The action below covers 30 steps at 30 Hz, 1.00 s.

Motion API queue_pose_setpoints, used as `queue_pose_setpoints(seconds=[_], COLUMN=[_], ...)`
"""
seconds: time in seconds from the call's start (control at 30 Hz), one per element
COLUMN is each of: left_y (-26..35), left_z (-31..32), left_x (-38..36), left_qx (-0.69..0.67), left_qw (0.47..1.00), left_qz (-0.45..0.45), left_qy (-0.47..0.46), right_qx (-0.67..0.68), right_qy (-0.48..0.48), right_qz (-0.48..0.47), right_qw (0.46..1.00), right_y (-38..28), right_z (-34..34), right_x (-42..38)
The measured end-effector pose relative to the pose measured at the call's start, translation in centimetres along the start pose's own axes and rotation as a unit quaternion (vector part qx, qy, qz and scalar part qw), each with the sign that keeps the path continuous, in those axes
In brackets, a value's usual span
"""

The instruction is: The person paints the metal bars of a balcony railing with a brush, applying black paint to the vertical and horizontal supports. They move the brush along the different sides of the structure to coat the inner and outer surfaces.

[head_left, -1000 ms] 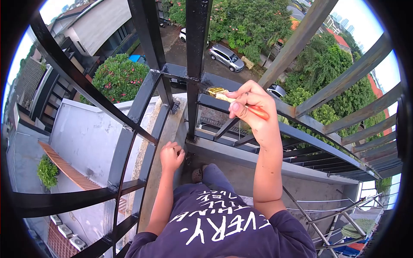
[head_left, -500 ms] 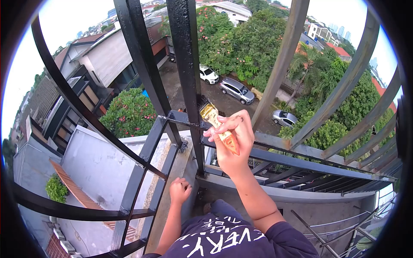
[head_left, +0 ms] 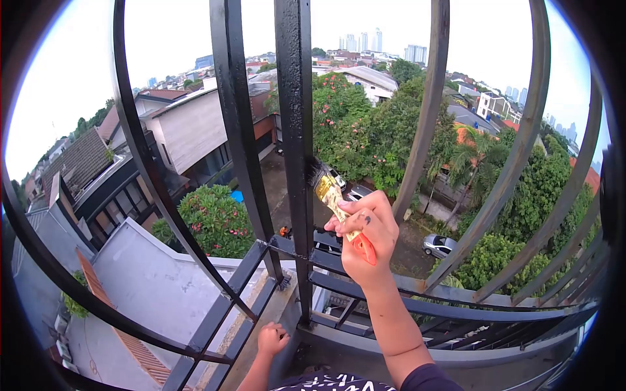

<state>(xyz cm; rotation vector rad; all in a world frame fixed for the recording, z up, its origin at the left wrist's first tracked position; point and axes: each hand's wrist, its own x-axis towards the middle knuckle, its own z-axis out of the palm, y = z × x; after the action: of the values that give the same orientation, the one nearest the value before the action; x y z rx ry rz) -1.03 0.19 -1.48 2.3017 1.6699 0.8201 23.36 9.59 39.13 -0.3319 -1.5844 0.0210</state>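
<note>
My right hand is closed around the handle of a paintbrush with an orange end and paint-spotted body. Its dark bristles touch the right side of a glossy black metal post, about midway up. Dark paint marks show on the back of that hand. My left hand is low, curled into a loose fist beside the concrete ledge, and no object shows in it. Another black post stands just left of the brushed one.
Duller, brownish bars curve along the right side. A black horizontal rail crosses below the brush. Beyond the railing, far below, are trees, a parked silver car and a grey-white roof.
The view has tilted up, showing more skyline. My right hand has moved the brush up along the post from near the rail. My left hand stays low and curled.
</note>
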Motion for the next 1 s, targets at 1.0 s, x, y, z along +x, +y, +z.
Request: queue_pose_setpoints(seconds=[1.0], left_y=[1.8], left_z=[-1.2], left_x=[1.0], left_qx=[-0.006], left_qw=[0.999], left_qz=[-0.043], left_qy=[-0.005], right_qx=[-0.238], right_qy=[-0.163], right_qz=[0.140], right_qw=[0.947], right_y=[-6.8], right_z=[-8.1], right_x=[-13.5])
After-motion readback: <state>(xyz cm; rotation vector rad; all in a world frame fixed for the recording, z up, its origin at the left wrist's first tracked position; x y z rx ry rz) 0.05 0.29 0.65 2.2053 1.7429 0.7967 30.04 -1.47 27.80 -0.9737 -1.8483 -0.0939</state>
